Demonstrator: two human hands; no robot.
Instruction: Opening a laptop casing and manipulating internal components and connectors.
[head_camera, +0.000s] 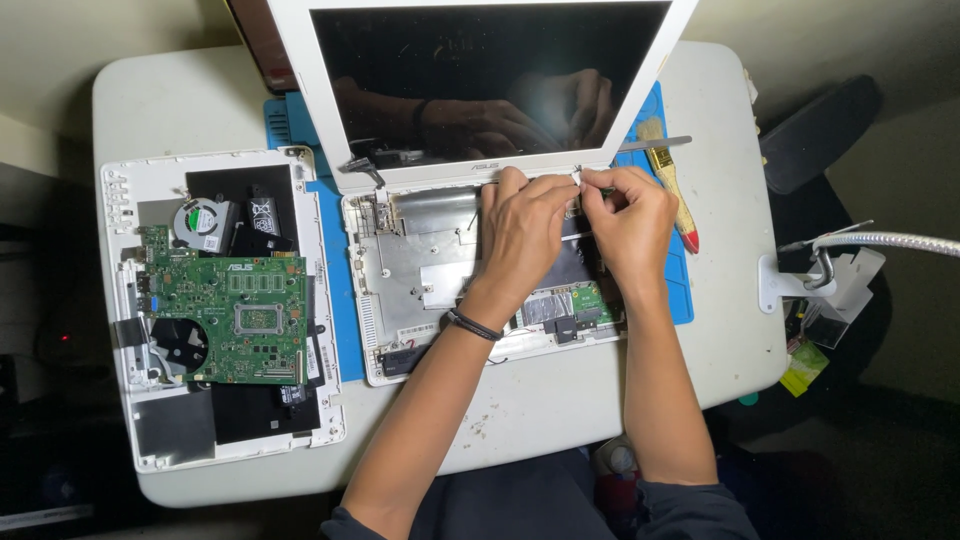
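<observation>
I see my left hand pressing flat on the opened laptop base at centre while my right hand pinches something tiny at the far hinge edge, which could slip and drop into the chassis.

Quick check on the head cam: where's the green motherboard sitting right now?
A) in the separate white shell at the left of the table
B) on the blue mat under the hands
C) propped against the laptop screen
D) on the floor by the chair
A: the green motherboard lies in the separate white shell at the table's left, well away from the left hand and right hand, which work at the open laptop base.
</observation>
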